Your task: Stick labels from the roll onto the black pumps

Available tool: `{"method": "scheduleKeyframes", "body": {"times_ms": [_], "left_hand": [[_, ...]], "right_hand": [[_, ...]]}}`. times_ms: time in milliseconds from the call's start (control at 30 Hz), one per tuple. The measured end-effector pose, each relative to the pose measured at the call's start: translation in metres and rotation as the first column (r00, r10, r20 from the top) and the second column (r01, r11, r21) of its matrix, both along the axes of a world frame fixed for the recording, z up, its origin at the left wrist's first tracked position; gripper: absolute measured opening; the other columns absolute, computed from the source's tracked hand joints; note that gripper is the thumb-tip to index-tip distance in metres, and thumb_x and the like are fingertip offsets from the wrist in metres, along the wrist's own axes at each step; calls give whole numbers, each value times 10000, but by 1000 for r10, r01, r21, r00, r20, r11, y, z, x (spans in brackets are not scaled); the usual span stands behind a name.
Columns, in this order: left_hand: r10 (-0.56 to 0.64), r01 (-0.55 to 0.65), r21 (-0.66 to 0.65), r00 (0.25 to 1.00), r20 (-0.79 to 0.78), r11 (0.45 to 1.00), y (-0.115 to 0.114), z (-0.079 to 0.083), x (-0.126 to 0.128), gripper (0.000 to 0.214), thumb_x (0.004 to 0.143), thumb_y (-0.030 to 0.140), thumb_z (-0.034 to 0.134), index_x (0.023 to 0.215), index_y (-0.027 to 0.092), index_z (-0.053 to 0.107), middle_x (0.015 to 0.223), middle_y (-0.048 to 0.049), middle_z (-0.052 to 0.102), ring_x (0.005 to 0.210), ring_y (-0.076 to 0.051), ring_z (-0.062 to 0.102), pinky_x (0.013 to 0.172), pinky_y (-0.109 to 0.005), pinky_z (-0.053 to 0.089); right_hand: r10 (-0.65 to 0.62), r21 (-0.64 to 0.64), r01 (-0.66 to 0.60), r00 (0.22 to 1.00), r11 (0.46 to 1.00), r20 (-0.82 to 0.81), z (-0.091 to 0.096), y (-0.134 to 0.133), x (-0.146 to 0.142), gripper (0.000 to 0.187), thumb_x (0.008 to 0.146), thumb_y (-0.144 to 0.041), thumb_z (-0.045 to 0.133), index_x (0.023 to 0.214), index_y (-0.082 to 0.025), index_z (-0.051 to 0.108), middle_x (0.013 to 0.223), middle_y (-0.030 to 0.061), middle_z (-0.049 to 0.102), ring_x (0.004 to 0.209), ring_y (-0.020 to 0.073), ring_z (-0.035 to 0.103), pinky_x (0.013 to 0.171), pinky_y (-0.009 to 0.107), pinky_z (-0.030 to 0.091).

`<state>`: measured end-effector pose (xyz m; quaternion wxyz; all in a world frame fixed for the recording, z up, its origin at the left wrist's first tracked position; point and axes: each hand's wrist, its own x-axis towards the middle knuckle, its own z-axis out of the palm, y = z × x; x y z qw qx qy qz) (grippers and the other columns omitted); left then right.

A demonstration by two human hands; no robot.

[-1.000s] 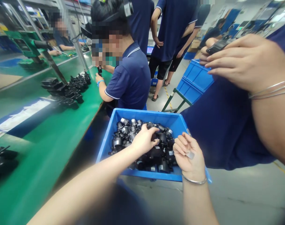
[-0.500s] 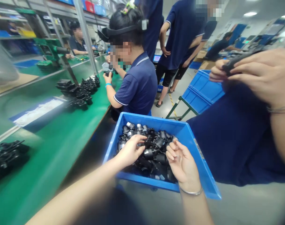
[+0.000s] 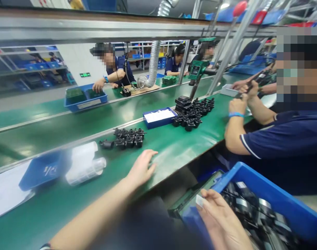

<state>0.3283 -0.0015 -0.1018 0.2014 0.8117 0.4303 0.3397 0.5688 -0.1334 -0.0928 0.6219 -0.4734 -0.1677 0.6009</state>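
My left hand hovers over the front of the green bench, thumb and fingers apart, holding nothing. Pinched at the fingertips of my right hand is a small pale label. That hand is beside the near left corner of a blue bin. Inside the bin lie many black cylindrical parts, some with silvery labels on them. Ahead of my left hand stands a cluster of similar black parts on the bench. A partly unrolled label sheet lies to its left.
On the green bench are a blue tray, a blue box of white slips and more black parts. A green press stands behind. A co-worker's arms are at right; another person reaches into a blue crate across the bench.
My view has swung left from the bin to the bench. My left hand has gone from above the bin's parts to over the bench; my right hand is now at the bin's corner.
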Motion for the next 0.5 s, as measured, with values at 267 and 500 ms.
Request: {"method": "scheduleKeyframes", "body": {"times_ms": [267,500], "left_hand": [[391,-299,274,827,-404,914,69,19,-53,538,779,232,688,1277,203,487,1281,-146,563,1250,-366,408,1006,-557,311],[211,-129,203,859,-466,971,67,5,-43,383,857,113,518,1238,146,513,1184,-148,586,1117,-290,529,953,-445,416]], "right_hand": [[249,97,-246,968,964,-23,-6,44,-69,311,724,-236,809,1005,-242,676,959,17,616,806,135,578,745,238,521],[200,48,-203,978,978,58,-23,50,-80,336,689,-249,837,1009,-235,734,1073,52,641,918,164,582,841,273,482]]}}
